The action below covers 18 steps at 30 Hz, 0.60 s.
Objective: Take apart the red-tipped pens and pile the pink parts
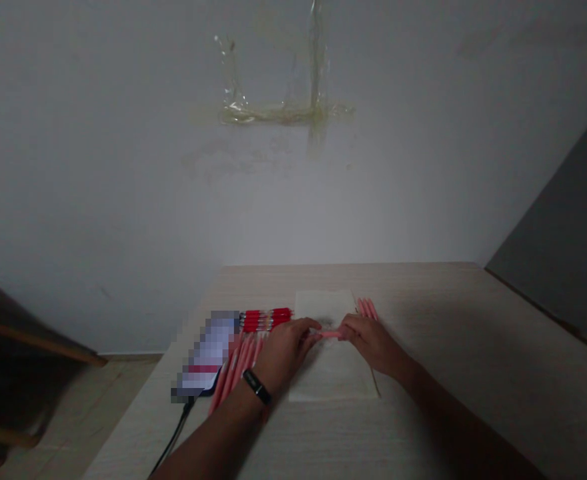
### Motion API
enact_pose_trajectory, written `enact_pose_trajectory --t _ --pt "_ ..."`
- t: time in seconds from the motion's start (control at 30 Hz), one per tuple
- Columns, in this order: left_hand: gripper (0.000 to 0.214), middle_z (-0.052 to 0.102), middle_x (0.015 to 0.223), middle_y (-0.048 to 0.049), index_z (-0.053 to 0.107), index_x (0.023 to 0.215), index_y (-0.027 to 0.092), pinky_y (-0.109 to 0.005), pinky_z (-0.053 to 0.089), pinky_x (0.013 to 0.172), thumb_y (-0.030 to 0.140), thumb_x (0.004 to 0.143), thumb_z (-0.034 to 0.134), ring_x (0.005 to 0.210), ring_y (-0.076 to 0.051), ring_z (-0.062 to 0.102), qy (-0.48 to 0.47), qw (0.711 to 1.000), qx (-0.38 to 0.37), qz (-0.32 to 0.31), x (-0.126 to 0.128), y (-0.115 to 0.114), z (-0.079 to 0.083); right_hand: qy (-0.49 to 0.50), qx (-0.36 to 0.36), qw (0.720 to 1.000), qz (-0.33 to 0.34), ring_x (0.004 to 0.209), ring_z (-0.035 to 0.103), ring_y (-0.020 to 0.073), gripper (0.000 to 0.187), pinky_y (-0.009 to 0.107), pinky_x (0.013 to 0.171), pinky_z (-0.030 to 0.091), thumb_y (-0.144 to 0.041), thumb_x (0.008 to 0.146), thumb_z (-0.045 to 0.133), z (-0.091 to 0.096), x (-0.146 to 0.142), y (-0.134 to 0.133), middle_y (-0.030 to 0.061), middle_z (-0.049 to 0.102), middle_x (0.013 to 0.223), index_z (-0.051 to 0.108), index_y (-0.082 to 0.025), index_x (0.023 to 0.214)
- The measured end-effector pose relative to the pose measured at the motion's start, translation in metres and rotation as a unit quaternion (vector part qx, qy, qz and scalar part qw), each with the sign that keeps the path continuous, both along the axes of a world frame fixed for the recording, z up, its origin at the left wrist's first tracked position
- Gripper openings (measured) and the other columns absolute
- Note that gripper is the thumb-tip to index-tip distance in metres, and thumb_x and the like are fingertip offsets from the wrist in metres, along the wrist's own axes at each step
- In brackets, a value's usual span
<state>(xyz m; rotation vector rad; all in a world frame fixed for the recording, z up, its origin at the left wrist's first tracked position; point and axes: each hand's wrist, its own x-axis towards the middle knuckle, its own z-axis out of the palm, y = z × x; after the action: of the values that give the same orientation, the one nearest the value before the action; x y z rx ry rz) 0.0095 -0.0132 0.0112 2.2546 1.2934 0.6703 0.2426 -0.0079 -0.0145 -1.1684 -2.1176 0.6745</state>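
Both my hands meet over a white sheet of paper (323, 380) on a light wooden table (473, 347). My left hand (286, 350), with a black band on the wrist, and my right hand (368, 340) each pinch one end of a pink pen (329, 333) held level above the sheet. A dark smudge marks the paper just beyond the pen. Left of my left hand lies a row of pink pens (236, 370), with several red-capped pens (266, 319) behind them. A few more pink pens (367, 308) lie past my right hand.
A phone (208, 357) with a black cable (173, 437) lies at the table's left edge. A white wall with old tape marks (283, 110) rises behind the table. A dark wooden chair (13, 373) stands at the far left, a grey panel (568, 247) at the right.
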Motion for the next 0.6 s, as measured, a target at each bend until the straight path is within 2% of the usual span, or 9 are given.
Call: enact_pose_trajectory --t 0.17,0.27,0.37,0.47,0.6 --pt "0.019 0.069 0.093 -0.0061 0.067 0.101 0.019 -0.028 0.042 0.071 0.031 0.094 0.055 0.083 -0.019 0.062 -0.011 1.000 0.025 -0.011 -0.0005 0.0001 -0.0016 0.016 0.024 0.999 -0.029 0.072 0.056 0.0156 0.006 0.035 0.085 0.043 -0.027 0.089 0.063 0.0007 0.0001 -0.0015 -0.0012 0.062 0.077 0.058 -0.022 0.090" --pt "0.015 0.066 0.089 -0.0050 0.066 0.096 0.018 -0.027 0.041 0.070 0.029 0.093 0.056 0.079 -0.017 0.060 -0.015 0.999 0.034 -0.012 -0.0004 0.0002 -0.0027 0.023 0.016 0.999 -0.027 0.075 0.058 0.0161 0.013 0.034 0.083 0.044 -0.026 0.087 0.066 0.0024 -0.0008 -0.0035 0.0005 0.065 0.084 0.058 -0.022 0.097" --pt "0.013 0.064 0.091 -0.0046 0.066 0.095 0.019 -0.026 0.042 0.070 0.026 0.093 0.056 0.079 -0.016 0.060 -0.020 0.999 0.037 -0.020 0.0002 0.0002 -0.0039 0.022 0.002 1.000 -0.002 0.083 0.060 0.0174 0.016 0.030 0.077 0.045 -0.032 0.092 0.063 0.0048 -0.0026 -0.0046 0.0030 0.066 0.092 0.062 -0.022 0.103" --pt "0.013 0.063 0.094 -0.0046 0.067 0.100 0.019 -0.027 0.043 0.072 0.024 0.091 0.058 0.081 -0.016 0.060 -0.022 0.999 0.034 -0.025 0.0003 0.0007 -0.0056 0.009 0.020 1.000 0.020 0.080 0.059 0.0163 0.015 0.029 0.075 0.044 -0.033 0.097 0.057 0.0062 -0.0040 -0.0044 0.0019 0.065 0.087 0.065 -0.021 0.095" --pt "0.012 0.065 0.093 -0.0044 0.068 0.100 0.020 -0.028 0.044 0.077 0.025 0.091 0.060 0.086 -0.018 0.061 -0.023 0.999 0.048 -0.012 -0.0013 0.0017 -0.0071 0.009 0.031 0.999 0.023 0.079 0.059 0.0155 0.012 0.028 0.074 0.045 -0.031 0.095 0.060 0.0070 -0.0039 -0.0043 0.0015 0.063 0.085 0.065 -0.020 0.091"
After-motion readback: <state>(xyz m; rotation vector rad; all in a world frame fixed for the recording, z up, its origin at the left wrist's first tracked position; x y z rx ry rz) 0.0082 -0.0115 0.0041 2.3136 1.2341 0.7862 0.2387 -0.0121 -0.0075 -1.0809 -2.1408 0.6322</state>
